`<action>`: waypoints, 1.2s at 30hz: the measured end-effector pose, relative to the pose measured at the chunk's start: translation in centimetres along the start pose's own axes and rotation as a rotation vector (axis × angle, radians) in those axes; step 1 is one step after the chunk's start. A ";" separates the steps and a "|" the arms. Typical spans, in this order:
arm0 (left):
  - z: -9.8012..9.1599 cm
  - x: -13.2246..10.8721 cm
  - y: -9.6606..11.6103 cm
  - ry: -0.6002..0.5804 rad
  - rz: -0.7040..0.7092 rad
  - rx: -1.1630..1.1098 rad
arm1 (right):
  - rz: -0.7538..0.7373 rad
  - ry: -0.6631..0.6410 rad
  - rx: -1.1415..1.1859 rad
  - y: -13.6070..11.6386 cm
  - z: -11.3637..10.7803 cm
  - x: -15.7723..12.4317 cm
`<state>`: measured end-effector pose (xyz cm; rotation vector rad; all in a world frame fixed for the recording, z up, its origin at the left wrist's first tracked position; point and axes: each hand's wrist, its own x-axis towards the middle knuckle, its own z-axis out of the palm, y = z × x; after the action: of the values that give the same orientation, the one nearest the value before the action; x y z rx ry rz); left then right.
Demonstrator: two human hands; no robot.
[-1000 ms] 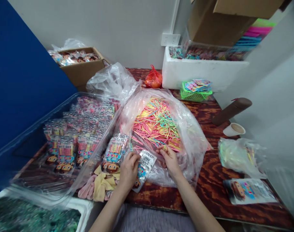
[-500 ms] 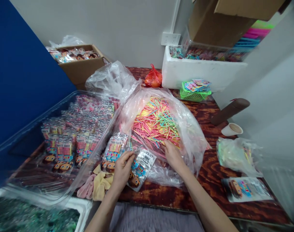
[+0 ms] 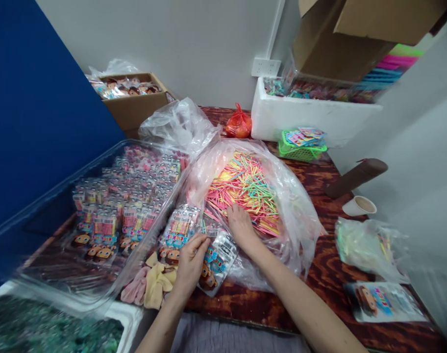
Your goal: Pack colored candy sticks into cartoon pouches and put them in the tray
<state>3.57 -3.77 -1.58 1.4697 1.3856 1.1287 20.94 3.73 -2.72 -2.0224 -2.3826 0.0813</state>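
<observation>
A clear plastic bag [image 3: 300, 211] lies wide open, full of thin coloured sticks [image 3: 245, 184] in pink, yellow, green and blue. My right hand [image 3: 241, 226] reaches over its near edge, fingers bent together at the pink sticks; what they grip is hidden. My left hand [image 3: 193, 257] is closed in a pinch, and a few short sticks [image 3: 203, 226] poke up from its fingertips. Just right of it, silver printed packets [image 3: 223, 255] with a cartoon face lie on the bag's front edge. Filled packets [image 3: 179, 228] stand in a cluster behind my left hand.
On the left, a clear plastic tub [image 3: 135, 240] holds rows of filled packets. Yellow and pink cloths [image 3: 155, 284] lie by its corner. To the right are a paper cup [image 3: 359, 206], a brown bottle [image 3: 356, 179] and a green basket [image 3: 300, 152]. A white foam box [image 3: 311, 117] stands behind.
My right hand has moved left across the near side of the stick pile. My left hand stays in its pinch by the packets. The whole view has shifted slightly.
</observation>
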 end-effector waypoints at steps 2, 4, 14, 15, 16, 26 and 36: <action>-0.1 0.0 -0.2 -0.001 -0.010 0.004 | -0.015 -0.011 -0.016 0.0 0.0 0.3; -0.3 0.0 -0.4 0.006 -0.028 0.000 | -0.030 -0.013 -0.016 0.1 -0.1 0.3; -0.4 -0.2 -0.7 0.049 -0.074 -0.053 | 0.242 0.201 1.129 2.8 -0.6 -1.2; -0.4 -0.2 -0.7 0.046 -0.073 -0.051 | 0.265 0.195 1.328 3.0 -0.4 -1.6; -0.3 -0.2 -0.8 0.039 -0.070 -0.049 | 0.282 0.183 1.486 3.2 -0.2 -2.1; 0.4 -0.3 -0.1 -0.051 -0.018 -0.043 | 0.208 0.226 1.424 2.5 2.8 -6.7; 0.9 -0.2 1.3 -0.150 0.038 -0.006 | 0.161 0.249 1.426 2.5 1.0 -7.8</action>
<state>4.75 -4.04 -0.58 1.5491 1.2549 1.0236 24.59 -3.62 -3.68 -1.2918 -1.2111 1.0654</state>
